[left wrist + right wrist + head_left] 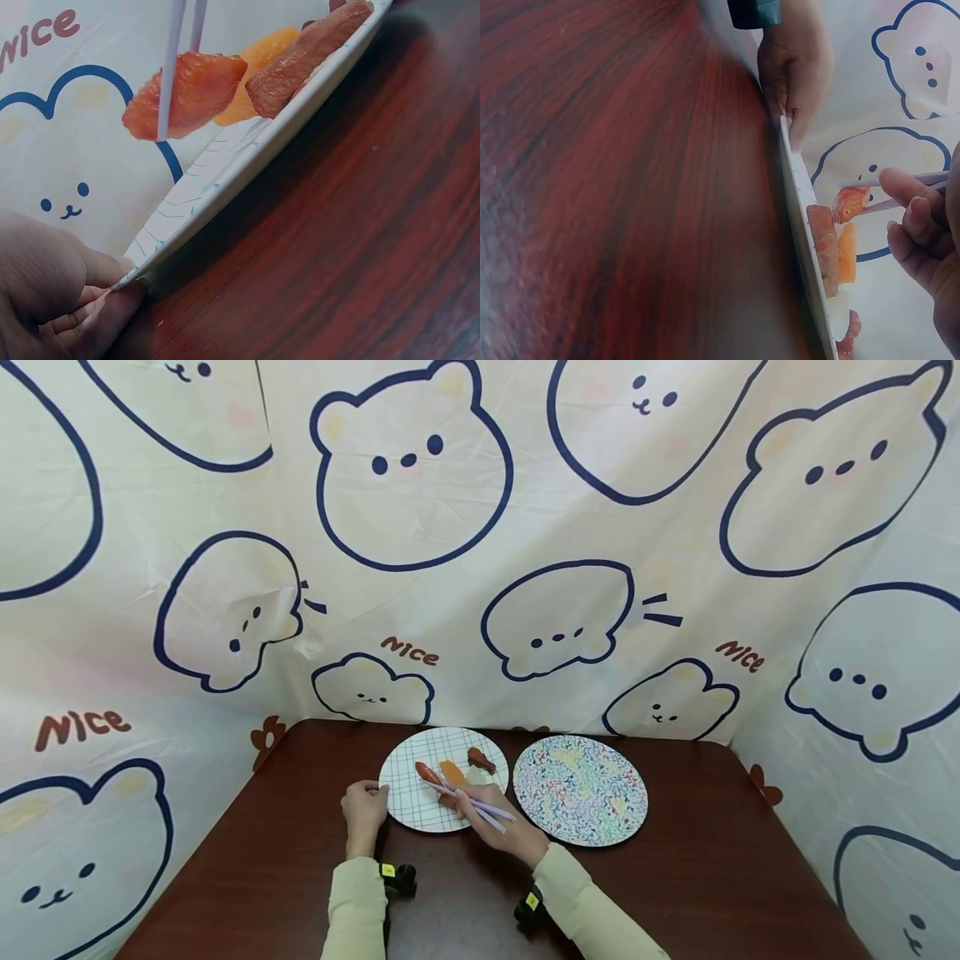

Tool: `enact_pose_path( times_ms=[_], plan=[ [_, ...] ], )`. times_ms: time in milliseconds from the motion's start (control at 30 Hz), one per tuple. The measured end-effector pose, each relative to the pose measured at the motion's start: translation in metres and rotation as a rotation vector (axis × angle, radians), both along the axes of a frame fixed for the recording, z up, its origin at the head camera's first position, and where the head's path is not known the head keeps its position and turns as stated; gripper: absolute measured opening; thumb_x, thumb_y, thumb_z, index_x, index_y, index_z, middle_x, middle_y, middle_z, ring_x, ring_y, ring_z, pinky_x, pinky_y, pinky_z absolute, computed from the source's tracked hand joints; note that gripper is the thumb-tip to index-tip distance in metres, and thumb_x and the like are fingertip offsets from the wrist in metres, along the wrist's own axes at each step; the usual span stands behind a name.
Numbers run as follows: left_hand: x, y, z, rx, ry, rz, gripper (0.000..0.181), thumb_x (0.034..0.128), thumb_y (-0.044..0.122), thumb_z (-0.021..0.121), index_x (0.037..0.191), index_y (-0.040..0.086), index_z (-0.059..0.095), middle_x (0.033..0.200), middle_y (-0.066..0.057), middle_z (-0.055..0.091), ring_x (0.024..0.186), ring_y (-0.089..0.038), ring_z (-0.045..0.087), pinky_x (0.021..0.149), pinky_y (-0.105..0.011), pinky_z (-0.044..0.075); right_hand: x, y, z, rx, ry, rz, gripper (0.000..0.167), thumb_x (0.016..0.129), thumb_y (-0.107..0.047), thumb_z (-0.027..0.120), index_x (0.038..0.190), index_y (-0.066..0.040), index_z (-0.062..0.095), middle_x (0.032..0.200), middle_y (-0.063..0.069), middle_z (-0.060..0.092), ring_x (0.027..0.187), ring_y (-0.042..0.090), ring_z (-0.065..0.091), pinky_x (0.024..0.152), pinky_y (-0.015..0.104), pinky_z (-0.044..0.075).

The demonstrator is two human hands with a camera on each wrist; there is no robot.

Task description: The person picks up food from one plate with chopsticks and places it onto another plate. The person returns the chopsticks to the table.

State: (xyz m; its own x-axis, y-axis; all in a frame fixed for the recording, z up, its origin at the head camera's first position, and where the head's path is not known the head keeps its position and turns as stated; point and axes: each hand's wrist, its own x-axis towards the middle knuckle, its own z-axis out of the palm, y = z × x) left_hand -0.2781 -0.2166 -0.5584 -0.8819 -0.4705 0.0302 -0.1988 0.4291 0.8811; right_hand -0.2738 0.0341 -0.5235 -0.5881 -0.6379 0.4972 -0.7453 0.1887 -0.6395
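My left hand [365, 814] pinches the left rim of a white plate [408, 806] with a blue grid pattern, thumb on top and fingers beneath. In my right hand [498, 827] is a pair of pale lilac chopsticks [480, 802]. Their tips hold a glossy orange-red piece of food [187, 94] above the plate. Below it on the plate lie a brown sausage-like piece [304, 64] and a yellow-orange piece [262, 52]. Farther back are a dark reddish-brown piece [481, 760] and a pale piece [477, 776], partly hidden by the right hand.
Right of the gridded plate stands a second round plate [581, 789] with a multicoloured speckled pattern. Both rest on a dark reddish wooden table [247, 860]. A cloth [412, 527] printed with cartoon bears rises behind and at both sides.
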Motion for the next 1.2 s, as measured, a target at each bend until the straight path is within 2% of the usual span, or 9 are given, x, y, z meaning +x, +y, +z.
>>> enact_pose_path(
  times_ms=[67, 233, 333, 600, 733, 933, 1067, 1133, 1200],
  plan=[
    [0.0, 0.0, 0.0, -0.004, -0.002, 0.001, 0.032, 0.1022, 0.015, 0.059, 0.12, -0.012, 0.066, 0.104, -0.028, 0.068, 0.1, -0.044, 0.062, 0.084, -0.055, 0.052, -0.001, -0.001, -0.001, 0.018, 0.018, -0.008, 0.031, 0.108, -0.005, 0.044, 0.1, 0.009, 0.07, 0.077, 0.018, 0.071, 0.064, 0.022, 0.06, 0.058, 0.014, 0.045],
    [0.001, 0.0, -0.001, 0.003, -0.003, -0.004, 0.032, 0.1023, 0.015, 0.059, 0.12, -0.012, 0.066, 0.105, -0.028, 0.068, 0.099, -0.044, 0.062, 0.083, -0.056, 0.052, -0.002, -0.003, 0.001, 0.079, 0.078, -0.029, 0.032, 0.109, -0.005, 0.042, 0.111, 0.008, 0.07, 0.085, 0.018, 0.073, 0.069, 0.022, 0.066, 0.062, 0.015, 0.048],
    [0.0, 0.0, -0.001, 0.004, -0.004, -0.004, 0.032, 0.1022, 0.016, 0.059, 0.12, -0.011, 0.066, 0.105, -0.028, 0.068, 0.098, -0.043, 0.063, 0.083, -0.055, 0.052, -0.003, -0.003, 0.004, 0.099, 0.071, -0.027, 0.031, 0.109, -0.005, 0.041, 0.12, 0.007, 0.068, 0.091, 0.018, 0.074, 0.073, 0.023, 0.068, 0.065, 0.017, 0.051],
    [0.0, 0.0, -0.002, 0.007, 0.003, -0.001, 0.033, 0.1018, 0.016, 0.06, 0.119, -0.01, 0.066, 0.104, -0.027, 0.068, 0.097, -0.042, 0.063, 0.083, -0.054, 0.052, -0.002, 0.0, 0.003, 0.102, -0.091, 0.0, 0.036, 0.111, -0.01, 0.041, 0.141, -0.006, 0.059, 0.103, 0.02, 0.073, 0.08, 0.033, 0.068, 0.071, 0.019, 0.052],
    [-0.001, 0.0, -0.003, 0.001, 0.006, 0.003, 0.031, 0.1012, 0.015, 0.06, 0.117, -0.011, 0.067, 0.102, -0.027, 0.068, 0.096, -0.042, 0.063, 0.083, -0.054, 0.052, -0.004, 0.003, 0.003, 0.061, -0.15, 0.011, 0.036, 0.111, -0.014, 0.041, 0.142, -0.007, 0.059, 0.111, 0.021, 0.074, 0.084, 0.035, 0.07, 0.072, 0.025, 0.057],
    [-0.002, 0.001, -0.006, -0.014, 0.012, 0.002, 0.031, 0.101, 0.015, 0.06, 0.117, -0.011, 0.067, 0.1, -0.027, 0.069, 0.092, -0.04, 0.064, 0.079, -0.054, 0.052, -0.006, 0.022, 0.011, 0.05, -0.06, -0.062, 0.038, 0.111, -0.018, 0.041, 0.135, 0.002, 0.064, 0.078, 0.017, 0.07, 0.055, 0.015, 0.053, 0.052, 0.021, 0.045],
    [-0.001, 0.0, -0.007, -0.026, 0.025, -0.006, 0.03, 0.1004, 0.015, 0.061, 0.114, -0.011, 0.068, 0.095, -0.025, 0.069, 0.087, -0.038, 0.064, 0.077, -0.053, 0.052, -0.006, 0.049, 0.022, 0.034, 0.025, -0.116, 0.036, 0.111, -0.015, 0.04, 0.114, 0.001, 0.073, 0.08, 0.011, 0.07, 0.052, 0.003, 0.042, 0.051, 0.019, 0.042],
    [-0.001, 0.0, -0.006, -0.032, 0.03, -0.01, 0.03, 0.1002, 0.015, 0.061, 0.114, -0.011, 0.068, 0.094, -0.025, 0.069, 0.086, -0.038, 0.064, 0.077, -0.053, 0.052, -0.005, 0.069, 0.028, 0.026, 0.047, -0.159, 0.034, 0.11, -0.013, 0.041, 0.115, 0.001, 0.072, 0.079, 0.006, 0.068, 0.051, 0.0, 0.038, 0.048, 0.02, 0.041],
    [-0.001, -0.001, -0.006, -0.039, 0.036, -0.01, 0.03, 0.1, 0.014, 0.061, 0.113, -0.011, 0.069, 0.094, -0.025, 0.069, 0.087, -0.039, 0.064, 0.077, -0.053, 0.052, -0.003, 0.092, 0.035, 0.009, 0.06, -0.189, 0.032, 0.108, -0.008, 0.044, 0.126, 0.004, 0.068, 0.076, 0.001, 0.065, 0.053, -0.001, 0.042, 0.047, 0.022, 0.044]
  ],
)
